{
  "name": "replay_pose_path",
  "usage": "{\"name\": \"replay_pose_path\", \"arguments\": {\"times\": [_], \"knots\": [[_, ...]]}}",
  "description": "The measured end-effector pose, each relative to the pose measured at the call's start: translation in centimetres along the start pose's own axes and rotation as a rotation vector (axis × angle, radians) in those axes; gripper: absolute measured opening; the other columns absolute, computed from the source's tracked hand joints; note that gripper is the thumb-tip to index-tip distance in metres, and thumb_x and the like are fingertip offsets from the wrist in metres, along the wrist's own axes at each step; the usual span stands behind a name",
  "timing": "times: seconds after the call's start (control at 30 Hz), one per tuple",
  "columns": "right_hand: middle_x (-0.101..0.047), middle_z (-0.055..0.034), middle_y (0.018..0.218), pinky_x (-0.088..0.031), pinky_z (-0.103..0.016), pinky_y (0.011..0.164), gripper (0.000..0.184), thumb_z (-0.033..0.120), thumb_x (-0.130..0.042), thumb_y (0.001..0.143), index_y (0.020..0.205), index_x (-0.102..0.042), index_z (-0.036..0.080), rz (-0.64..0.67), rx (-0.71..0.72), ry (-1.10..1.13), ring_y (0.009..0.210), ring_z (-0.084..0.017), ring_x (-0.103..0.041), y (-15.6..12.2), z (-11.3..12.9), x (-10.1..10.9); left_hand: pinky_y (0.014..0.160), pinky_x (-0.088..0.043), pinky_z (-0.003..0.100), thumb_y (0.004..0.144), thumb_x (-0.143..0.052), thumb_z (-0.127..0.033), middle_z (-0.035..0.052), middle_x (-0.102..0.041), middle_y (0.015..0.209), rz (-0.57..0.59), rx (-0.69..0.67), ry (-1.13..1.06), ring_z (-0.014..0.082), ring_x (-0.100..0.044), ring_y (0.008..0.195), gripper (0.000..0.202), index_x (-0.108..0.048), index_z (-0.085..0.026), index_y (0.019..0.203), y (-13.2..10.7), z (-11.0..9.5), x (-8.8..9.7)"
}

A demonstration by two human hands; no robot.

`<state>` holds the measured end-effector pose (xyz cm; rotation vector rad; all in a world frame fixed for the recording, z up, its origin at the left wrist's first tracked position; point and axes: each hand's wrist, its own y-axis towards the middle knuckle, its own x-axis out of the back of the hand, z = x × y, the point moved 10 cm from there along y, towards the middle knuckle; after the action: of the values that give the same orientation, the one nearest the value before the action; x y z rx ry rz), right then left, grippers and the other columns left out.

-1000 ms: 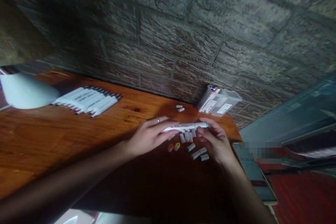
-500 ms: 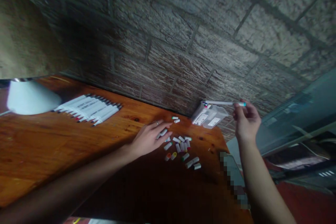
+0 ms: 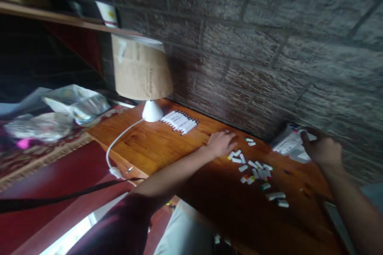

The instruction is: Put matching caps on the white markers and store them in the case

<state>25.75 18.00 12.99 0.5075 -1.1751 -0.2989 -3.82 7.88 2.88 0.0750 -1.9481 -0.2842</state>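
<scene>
Wooden tabletop (image 3: 155, 147): left hand (image 3: 220, 143) lay flat, open, beside white marker caps (image 3: 254, 169); right hand (image 3: 321, 149), grasp indiscernible, touched clear plastic box (image 3: 285, 143) at far edge.

Right hand (image 3: 321, 150) has dropped to the plastic box (image 3: 284, 145), apparently touching it.

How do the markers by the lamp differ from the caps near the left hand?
The markers are long; the caps are short stubs. The markers lie side by side in one tidy row, the caps lie scattered. The markers sit by the lamp base; the caps lie beside the left hand. Both are mostly white and rest on the wooden table.
</scene>
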Motion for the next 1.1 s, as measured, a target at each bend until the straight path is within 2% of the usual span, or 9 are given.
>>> {"name": "replay_pose_path", "arguments": {"times": [0.1, 0.2, 0.27, 0.37, 0.63, 0.8, 0.93, 1.0, 1.1], "knots": [[-0.072, -0.0194, 0.082, -0.048, -0.042, 0.07, 0.035, 0.035, -0.059, 0.088, 0.119, -0.069, 0.022, -0.1, 0.037, 0.089, 0.076, -0.032, -0.071, -4.4, 0.5, 0.1, 0.093, -0.053, 0.039, 0.098, -0.051, -0.037, 0.0166, -0.062, 0.123, 0.001, 0.285, 0.14, 0.0265, -0.063, 0.113, 0.036, -0.06, -0.014, 0.126, 0.3, 7.0, 2.8], [-0.072, -0.0178, 0.095, -0.051, -0.041, 0.07, 0.03, 0.038, -0.054, 0.09, 0.113, -0.069, 0.024, -0.196, 0.104, 0.204, 0.068, -0.028, -0.069, -8.3, 0.4, -0.6, 0.09, -0.055, 0.044, 0.094, -0.061, -0.035, 0.0121, -0.06, 0.126, 0.05, 0.517, 0.231, 0.0237, -0.063, 0.108, 0.038, -0.058, -0.015, 0.126, -0.4, 13.1, 4.9], [-0.072, -0.0161, 0.102, -0.053, -0.04, 0.066, 0.03, 0.041, -0.052, 0.088, 0.102, -0.071, 0.021, -0.284, 0.123, 0.249, 0.06, -0.026, -0.067, -9.8, -0.1, -0.7, 0.09, -0.055, 0.044, 0.094, -0.061, -0.035, 0.0119, -0.06, 0.126, 0.106, 0.599, 0.269, 0.0237, -0.063, 0.107, 0.038, -0.058, -0.015, 0.126, -1.1, 15.5, 5.0], [-0.073, -0.0139, 0.103, -0.053, -0.036, 0.065, 0.033, 0.042, -0.053, 0.087, 0.095, -0.072, 0.017, -0.348, 0.109, 0.294, 0.059, -0.021, -0.066, -10.3, -1.0, -0.5, 0.089, -0.055, 0.045, 0.094, -0.061, -0.035, 0.0116, -0.06, 0.126, 0.155, 0.636, 0.292, 0.0237, -0.063, 0.107, 0.038, -0.058, -0.015, 0.126, -1.8, 16.4, 4.4], [-0.071, -0.013, 0.099, -0.052, -0.033, 0.066, 0.031, 0.038, -0.053, 0.089, 0.097, -0.072, 0.015, -0.26, 0.025, 0.434, 0.06, -0.018, -0.064, -10.3, -1.9, -1.3, 0.089, -0.055, 0.045, 0.094, -0.06, -0.035, 0.0112, -0.06, 0.127, 0.127, 0.605, -0.048, 0.0239, -0.062, 0.108, 0.037, -0.057, -0.016, 0.127, -1.0, 14.1, 2.9], [-0.074, -0.0093, 0.09, -0.05, -0.031, 0.064, 0.032, 0.041, -0.055, 0.09, 0.099, -0.073, 0.016, -0.177, -0.061, 0.603, 0.061, -0.017, -0.065, -10.8, -1.7, -3.1, 0.082, -0.057, 0.035, 0.078, -0.075, -0.034, 0.0079, -0.073, 0.098, 0.118, 0.362, -0.581, 0.0238, -0.07, 0.092, 0.034, -0.071, -0.012, 0.103, 1.9, 7.2, 1.1], [-0.075, -0.0084, 0.08, -0.048, -0.029, 0.058, 0.037, 0.044, -0.054, 0.091, 0.1, -0.073, 0.015, -0.044, -0.112, 0.712, 0.058, -0.018, -0.065, -11.0, -0.9, -4.9, 0.085, -0.058, 0.03, 0.075, -0.072, -0.038, 0.0077, -0.075, 0.099, 0.041, 0.191, -0.989, 0.017, -0.072, 0.086, 0.04, -0.068, -0.015, 0.106, 3.1, 1.1, -1.1], [-0.075, -0.009, 0.079, -0.048, -0.029, 0.058, 0.037, 0.044, -0.054, 0.09, 0.098, -0.074, 0.014, -0.022, -0.115, 0.724, 0.058, -0.018, -0.065, -11.2, -0.6, -5.4, 0.084, -0.058, 0.026, 0.075, -0.072, -0.037, 0.0059, -0.075, 0.098, -0.018, 0.173, -1.204, 0.0144, -0.072, 0.084, 0.035, -0.068, -0.016, 0.103, 2.9, -0.3, -2.1], [-0.077, -0.0091, 0.083, -0.049, -0.029, 0.059, 0.034, 0.043, -0.057, 0.089, 0.094, -0.075, 0.015, -0.004, -0.107, 0.722, 0.062, -0.018, -0.066, -11.4, -0.3, -6.3, 0.081, -0.059, 0.023, 0.069, -0.077, -0.019, 0.0035, -0.076, 0.092, -0.067, 0.235, -1.653, 0.0147, -0.073, 0.084, 0.024, -0.069, -0.016, 0.091, 2.1, -0.5, -3.4]]}}
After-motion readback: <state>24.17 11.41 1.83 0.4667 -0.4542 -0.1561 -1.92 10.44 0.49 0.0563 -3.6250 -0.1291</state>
